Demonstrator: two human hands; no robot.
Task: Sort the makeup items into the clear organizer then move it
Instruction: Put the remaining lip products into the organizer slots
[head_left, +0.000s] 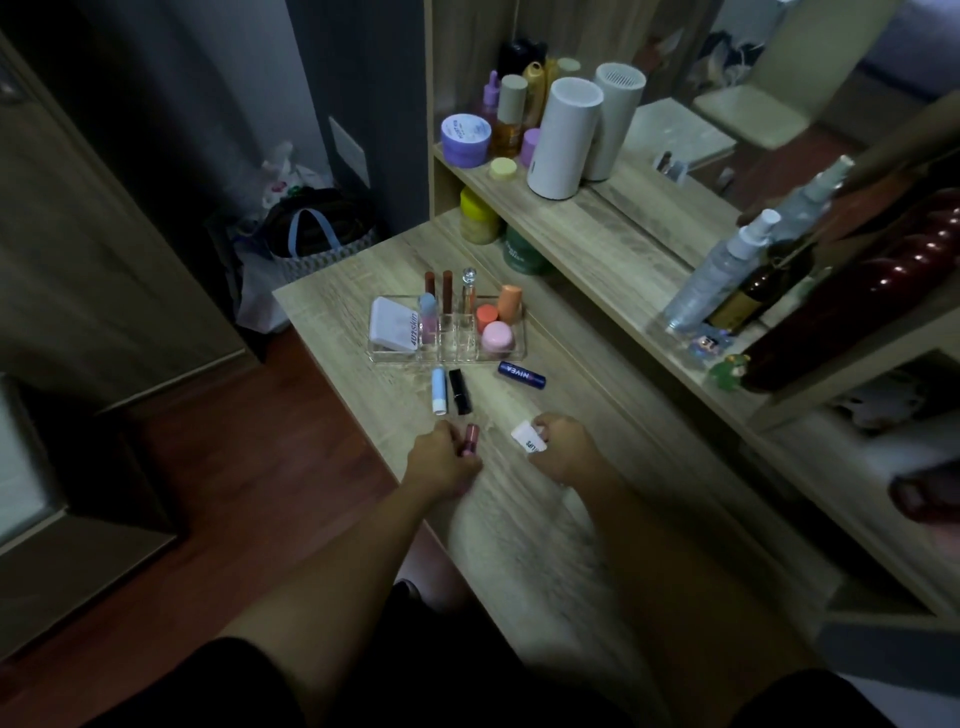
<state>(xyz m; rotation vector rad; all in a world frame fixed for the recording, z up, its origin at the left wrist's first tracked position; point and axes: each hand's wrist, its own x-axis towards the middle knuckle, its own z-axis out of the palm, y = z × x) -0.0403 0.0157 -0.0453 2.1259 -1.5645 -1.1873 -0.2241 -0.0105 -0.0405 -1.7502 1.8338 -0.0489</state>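
Two hands are on the tabletop (524, 545) in front of you, both closed on something. Your left hand (441, 460) pinches a pink tube (470, 439), most of it hidden under your fingers so only its upper end shows. Your right hand (563, 447) holds a small white item (528, 438); its printing is partly covered and you can read only a few letters.

Three makeup items lie loose on the tabletop between your hands and the clear organizer (448, 332): a light blue stick (439, 389), a black lipstick (460, 391) just beside it, and a dark blue Nivea stick (521, 374) off to the right.

Inside the organizer, a white compact (393, 327) lies in the left compartment. In the middle slots you can count four upright pieces: two reddish tubes (438, 288), a clear-capped bottle (468, 293) and a blue-capped pink tube (427, 317). The right compartment holds three: an orange tube (509, 301), an orange-capped jar (487, 315) and a pink jar (497, 336). The organizer's clear walls are hard to trace in the dim light.
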